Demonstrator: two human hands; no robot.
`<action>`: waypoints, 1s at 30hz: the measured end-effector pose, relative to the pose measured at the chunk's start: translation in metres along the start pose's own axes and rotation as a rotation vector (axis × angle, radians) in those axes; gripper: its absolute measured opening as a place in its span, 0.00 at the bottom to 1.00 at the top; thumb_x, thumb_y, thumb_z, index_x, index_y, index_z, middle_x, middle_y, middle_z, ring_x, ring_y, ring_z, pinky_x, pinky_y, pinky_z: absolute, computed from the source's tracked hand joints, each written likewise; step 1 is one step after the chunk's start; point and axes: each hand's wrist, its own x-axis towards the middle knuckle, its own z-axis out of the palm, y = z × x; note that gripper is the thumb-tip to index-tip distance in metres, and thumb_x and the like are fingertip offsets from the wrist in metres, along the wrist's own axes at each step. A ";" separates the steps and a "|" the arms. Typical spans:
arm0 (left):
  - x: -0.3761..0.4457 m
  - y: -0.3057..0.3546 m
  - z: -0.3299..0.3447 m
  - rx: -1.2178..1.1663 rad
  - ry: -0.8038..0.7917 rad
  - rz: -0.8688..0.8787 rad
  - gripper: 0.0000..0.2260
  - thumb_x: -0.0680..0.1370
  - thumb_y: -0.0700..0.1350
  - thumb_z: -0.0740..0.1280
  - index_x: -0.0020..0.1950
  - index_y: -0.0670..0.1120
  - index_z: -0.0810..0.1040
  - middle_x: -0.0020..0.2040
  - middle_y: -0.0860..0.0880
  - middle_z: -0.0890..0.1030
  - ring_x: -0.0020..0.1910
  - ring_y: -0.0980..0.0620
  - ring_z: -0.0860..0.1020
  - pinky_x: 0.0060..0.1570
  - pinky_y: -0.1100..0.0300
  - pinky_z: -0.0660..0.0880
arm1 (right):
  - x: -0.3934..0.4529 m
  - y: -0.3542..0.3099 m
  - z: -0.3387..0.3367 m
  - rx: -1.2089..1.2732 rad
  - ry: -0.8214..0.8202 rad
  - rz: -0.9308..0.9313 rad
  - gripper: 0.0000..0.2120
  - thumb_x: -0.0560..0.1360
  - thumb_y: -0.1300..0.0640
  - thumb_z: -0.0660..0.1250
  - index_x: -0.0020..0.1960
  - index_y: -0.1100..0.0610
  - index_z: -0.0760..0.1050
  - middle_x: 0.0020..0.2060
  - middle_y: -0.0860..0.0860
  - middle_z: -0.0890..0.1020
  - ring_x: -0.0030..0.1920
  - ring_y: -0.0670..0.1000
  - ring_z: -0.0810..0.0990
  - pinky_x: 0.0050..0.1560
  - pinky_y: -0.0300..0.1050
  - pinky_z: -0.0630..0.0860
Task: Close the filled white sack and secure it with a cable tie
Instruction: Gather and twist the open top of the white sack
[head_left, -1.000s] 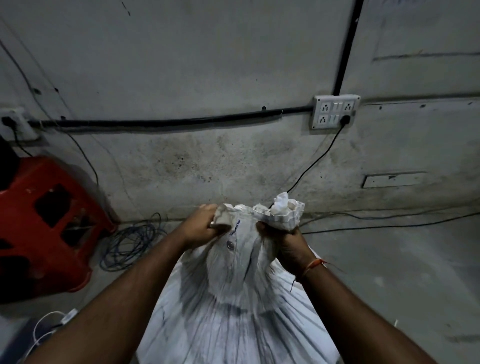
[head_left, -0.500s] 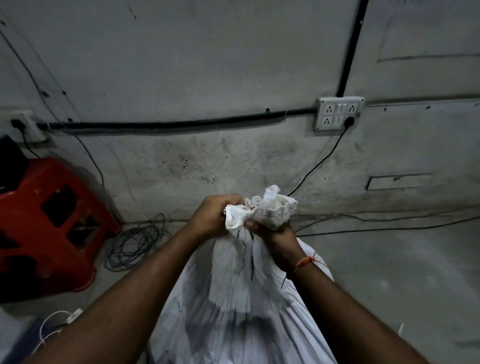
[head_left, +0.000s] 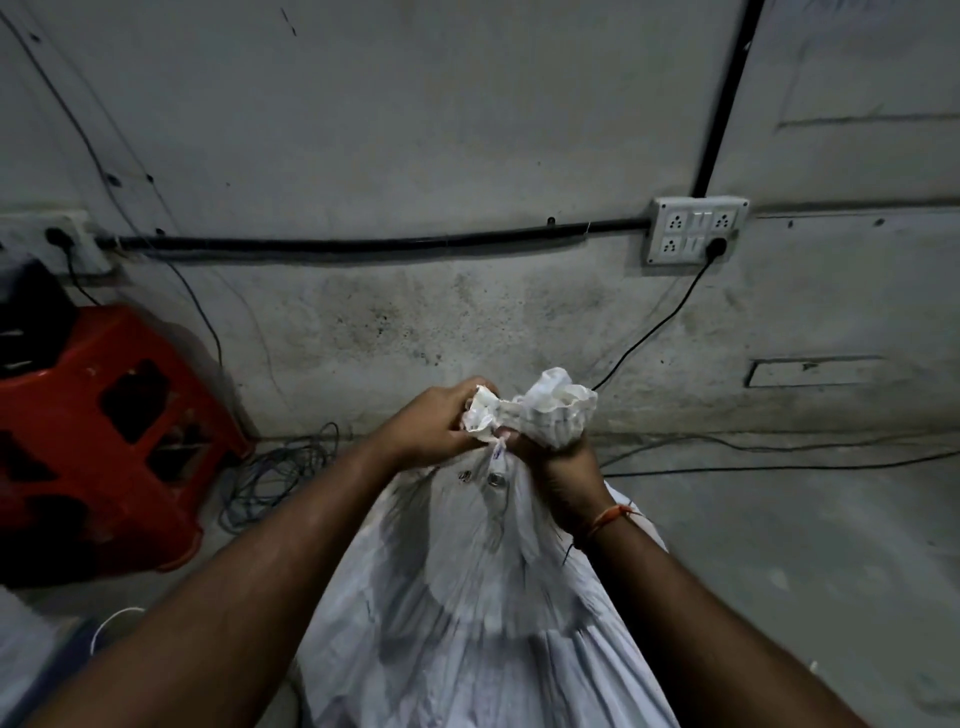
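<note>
A filled white sack (head_left: 483, 597) stands on the floor in front of me, its cloth pulled up into tight pleats. The sack's mouth (head_left: 540, 410) is bunched into a crumpled tuft above my fists. My left hand (head_left: 434, 428) is closed on the left part of the gathered top. My right hand (head_left: 561, 470), with an orange thread on its wrist, grips the neck just below the tuft. Both hands touch each other at the neck. I see no cable tie.
A red plastic stool (head_left: 104, 436) stands at the left against the concrete wall. A coil of dark cable (head_left: 280, 470) lies on the floor beside it. A white socket box (head_left: 693, 228) with a plugged-in black cord sits on the wall, and cables (head_left: 779, 457) trail along the floor at the right.
My hands have drawn together, gathering the wide sack mouth into a narrow neck. The tuft of cloth is tighter and more crumpled than a second ago.
</note>
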 end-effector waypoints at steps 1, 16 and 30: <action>-0.001 -0.005 -0.008 0.002 -0.076 0.013 0.23 0.72 0.61 0.70 0.62 0.51 0.76 0.53 0.52 0.84 0.50 0.53 0.82 0.48 0.59 0.76 | 0.002 -0.001 -0.002 0.030 0.024 0.018 0.22 0.63 0.63 0.80 0.55 0.68 0.81 0.53 0.64 0.85 0.54 0.60 0.84 0.60 0.58 0.80; -0.013 -0.026 -0.020 0.082 0.238 -0.058 0.11 0.75 0.54 0.56 0.50 0.52 0.74 0.42 0.48 0.83 0.41 0.44 0.81 0.43 0.47 0.78 | 0.005 -0.005 0.011 0.296 0.045 0.055 0.19 0.71 0.65 0.76 0.60 0.71 0.78 0.59 0.68 0.82 0.61 0.66 0.81 0.65 0.65 0.76; -0.025 -0.007 0.004 -0.198 0.263 -0.057 0.15 0.76 0.56 0.67 0.59 0.51 0.72 0.49 0.52 0.83 0.47 0.52 0.83 0.47 0.53 0.78 | 0.000 -0.001 0.028 -0.038 -0.002 -0.015 0.17 0.65 0.69 0.80 0.52 0.59 0.83 0.51 0.54 0.88 0.51 0.51 0.86 0.58 0.53 0.81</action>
